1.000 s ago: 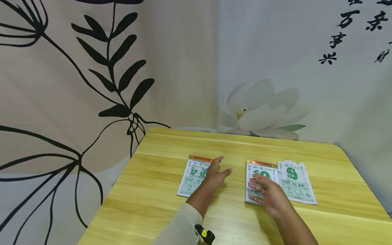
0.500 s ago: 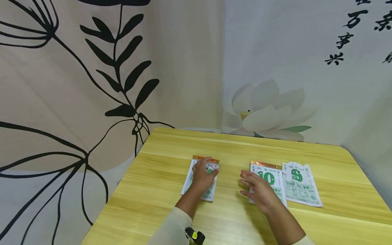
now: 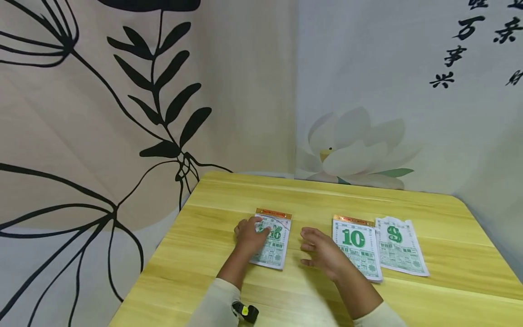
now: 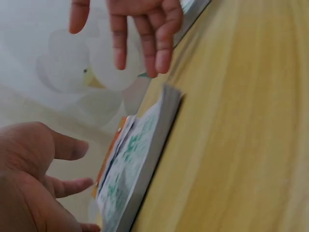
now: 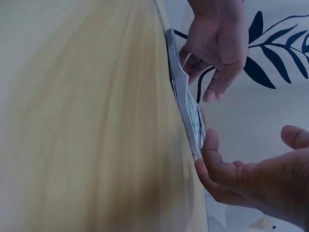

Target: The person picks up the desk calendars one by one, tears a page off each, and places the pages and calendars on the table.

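A tear-off calendar pad [image 3: 274, 252] with an orange top strip and green print lies on the left of the table. My left hand [image 3: 247, 238] hovers over its left side, fingers relaxed; in the left wrist view thumb and fingers [image 4: 70, 145] stand spread beside the pad [image 4: 129, 169]. To the right of that pad is my right hand [image 3: 322, 250], held above the wood with loosely bent fingers and nothing in them. A second calendar pad [image 3: 359, 256], showing a green 10, lies beyond it. Partly tucked against that pad is a loose sheet [image 3: 400, 252] marked 9, with a ragged top edge.
The yellow wooden table [image 3: 318, 190] has rounded far corners. Behind it hangs a pale curtain [image 3: 245, 91] printed with black plants, a lotus and characters. A black wrist strap [image 3: 246, 312] sits on the left sleeve.
Both hands have moved left. The left hand crossed from the left pad's right side to its left side; the right hand came away from over the 10 pad. The pads look unmoved.
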The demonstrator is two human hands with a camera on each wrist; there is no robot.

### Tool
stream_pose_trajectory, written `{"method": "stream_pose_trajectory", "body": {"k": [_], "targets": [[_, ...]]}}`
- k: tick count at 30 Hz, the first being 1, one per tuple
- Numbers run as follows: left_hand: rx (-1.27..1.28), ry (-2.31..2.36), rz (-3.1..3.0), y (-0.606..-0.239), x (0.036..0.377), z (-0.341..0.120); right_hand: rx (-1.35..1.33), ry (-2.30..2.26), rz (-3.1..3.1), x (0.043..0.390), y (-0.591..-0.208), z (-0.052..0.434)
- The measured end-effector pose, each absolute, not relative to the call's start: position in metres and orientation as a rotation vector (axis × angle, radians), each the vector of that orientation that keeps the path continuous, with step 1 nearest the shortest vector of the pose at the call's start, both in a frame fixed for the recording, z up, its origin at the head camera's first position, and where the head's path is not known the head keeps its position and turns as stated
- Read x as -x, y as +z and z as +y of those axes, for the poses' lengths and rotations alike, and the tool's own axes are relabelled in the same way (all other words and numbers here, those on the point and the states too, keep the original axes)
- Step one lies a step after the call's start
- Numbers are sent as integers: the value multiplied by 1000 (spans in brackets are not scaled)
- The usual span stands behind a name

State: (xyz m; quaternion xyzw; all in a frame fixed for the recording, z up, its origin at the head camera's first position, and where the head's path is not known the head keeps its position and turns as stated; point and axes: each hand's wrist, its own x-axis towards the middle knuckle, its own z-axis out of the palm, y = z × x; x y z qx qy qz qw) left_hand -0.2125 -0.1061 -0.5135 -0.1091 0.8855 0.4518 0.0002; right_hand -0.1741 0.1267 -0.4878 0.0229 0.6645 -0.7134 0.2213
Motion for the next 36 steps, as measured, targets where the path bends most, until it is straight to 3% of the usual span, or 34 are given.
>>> {"method": "stream_pose_trajectory", "body": {"k": [19,36], "targets": [[211,1381,2706,-507,220,-128,-90,-1954,1822,181,-498,89],[296,1829,2380,-507,217,-130,-102,-2111,1563,189,-501,94]]}}
